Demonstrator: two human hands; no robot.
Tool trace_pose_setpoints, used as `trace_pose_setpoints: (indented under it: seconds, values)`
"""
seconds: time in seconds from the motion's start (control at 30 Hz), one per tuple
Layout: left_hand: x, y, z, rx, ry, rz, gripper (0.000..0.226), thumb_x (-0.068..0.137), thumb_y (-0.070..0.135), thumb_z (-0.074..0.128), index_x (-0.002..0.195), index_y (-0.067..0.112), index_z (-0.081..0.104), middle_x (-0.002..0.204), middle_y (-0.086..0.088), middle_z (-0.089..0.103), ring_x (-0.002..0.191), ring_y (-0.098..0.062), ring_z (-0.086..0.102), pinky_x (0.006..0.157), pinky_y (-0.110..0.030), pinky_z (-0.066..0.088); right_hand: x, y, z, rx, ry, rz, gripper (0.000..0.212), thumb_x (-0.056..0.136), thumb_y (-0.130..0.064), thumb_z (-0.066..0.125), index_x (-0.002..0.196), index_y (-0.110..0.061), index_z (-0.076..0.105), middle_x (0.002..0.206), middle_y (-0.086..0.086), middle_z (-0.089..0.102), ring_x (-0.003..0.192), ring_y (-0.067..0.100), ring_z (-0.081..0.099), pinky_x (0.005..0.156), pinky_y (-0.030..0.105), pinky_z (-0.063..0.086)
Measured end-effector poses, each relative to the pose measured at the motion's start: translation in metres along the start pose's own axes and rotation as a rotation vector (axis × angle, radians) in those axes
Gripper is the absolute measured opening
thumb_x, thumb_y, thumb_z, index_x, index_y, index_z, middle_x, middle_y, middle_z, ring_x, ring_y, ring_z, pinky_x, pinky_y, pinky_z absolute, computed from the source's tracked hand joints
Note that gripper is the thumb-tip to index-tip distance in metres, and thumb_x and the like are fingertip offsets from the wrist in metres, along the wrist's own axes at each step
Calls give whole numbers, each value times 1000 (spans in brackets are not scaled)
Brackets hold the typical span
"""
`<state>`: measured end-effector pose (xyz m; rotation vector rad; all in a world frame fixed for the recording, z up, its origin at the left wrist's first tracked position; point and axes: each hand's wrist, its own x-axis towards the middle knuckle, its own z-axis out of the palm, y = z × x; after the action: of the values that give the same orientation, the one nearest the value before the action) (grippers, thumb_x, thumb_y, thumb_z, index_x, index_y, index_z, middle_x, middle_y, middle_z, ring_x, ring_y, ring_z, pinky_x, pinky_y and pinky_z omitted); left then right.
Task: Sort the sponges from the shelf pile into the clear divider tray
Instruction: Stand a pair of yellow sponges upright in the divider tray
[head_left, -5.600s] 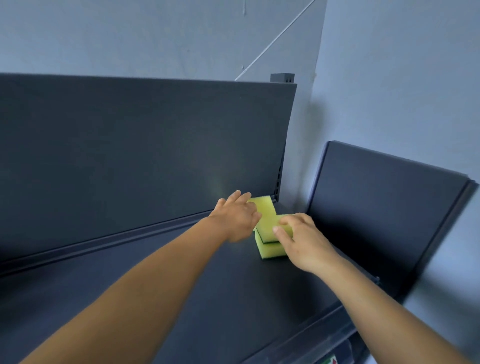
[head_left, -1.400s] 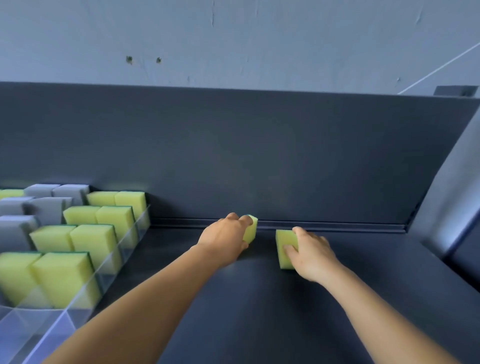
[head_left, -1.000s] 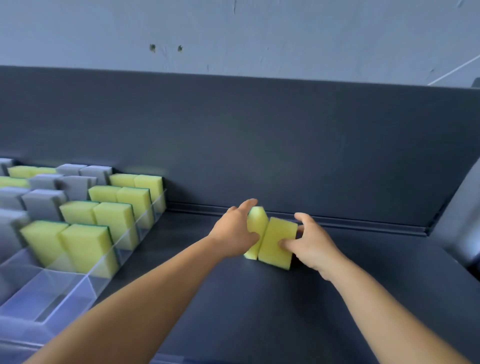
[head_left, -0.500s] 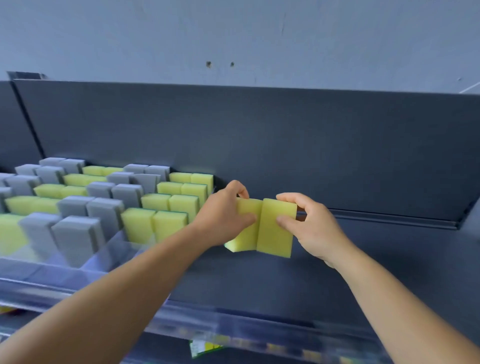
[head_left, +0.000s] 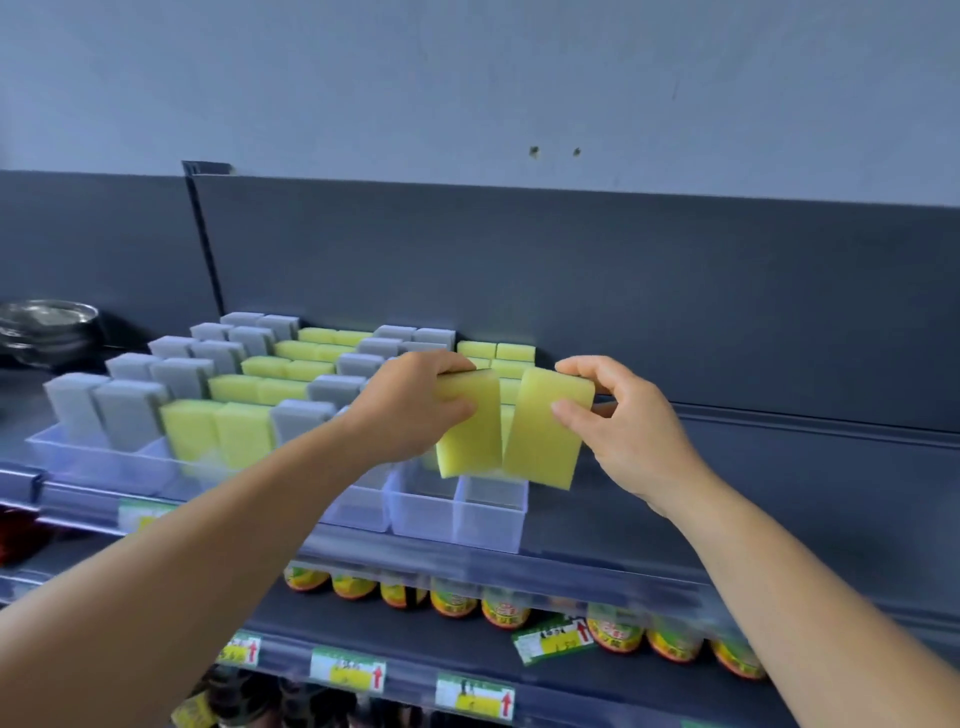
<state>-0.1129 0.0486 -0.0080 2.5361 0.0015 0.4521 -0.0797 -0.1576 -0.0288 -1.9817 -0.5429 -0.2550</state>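
My left hand (head_left: 415, 402) grips one yellow sponge (head_left: 470, 436) upright, and my right hand (head_left: 631, 431) grips a second yellow sponge (head_left: 545, 441) beside it. Both sponges hang side by side in the air, just above the right front compartments of the clear divider tray (head_left: 488, 512). The tray sits on the dark shelf and holds rows of upright grey sponges (head_left: 127, 410) and yellow sponges (head_left: 218, 434). The front right compartments under my hands look empty.
The dark shelf surface (head_left: 779, 499) stretches bare to the right of the tray, with a dark back panel (head_left: 623, 291) behind. A metal bowl (head_left: 47, 325) sits far left. On the shelf below stand jars (head_left: 498, 610) and price tags (head_left: 348, 670).
Both hands have carried the two yellow sponges leftward from the shelf's right end and lifted them over the tray's right front compartments. The view has swung left and down.
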Motion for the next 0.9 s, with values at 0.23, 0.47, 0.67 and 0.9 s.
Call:
trace_pose_setpoints:
  seconds: [0.23,0.47,0.67,0.9]
  values:
    - [-6,-34,-16,142,-46,45,34,87,23,62,121,30,59,107,8,58,82,-11,50,54,-13,29,5,-7,38,-77,-12,1,31,85,-22,66,113,-32,58,110,-6,60,88,14,60,66,20,45]
    - [3,-42,-6,142,-130,101,38,87,20,64,124,26,58,103,7,59,84,-13,52,72,-24,41,11,2,49,-233,-69,54,33,84,-19,66,114,-30,58,112,-7,57,90,14,57,67,15,39]
    - [5,-46,6,389,-186,136,41,87,27,63,126,28,53,124,4,59,110,-22,55,88,-36,50,12,2,55,-467,-98,-42,29,84,-18,65,111,-24,57,112,-10,48,91,11,50,75,20,39]
    - [2,-46,14,637,-137,242,36,90,32,61,123,18,55,124,0,57,114,-23,51,76,-25,27,8,0,68,-635,-205,2,30,88,-22,62,116,-20,54,124,-6,46,95,17,50,76,24,36]
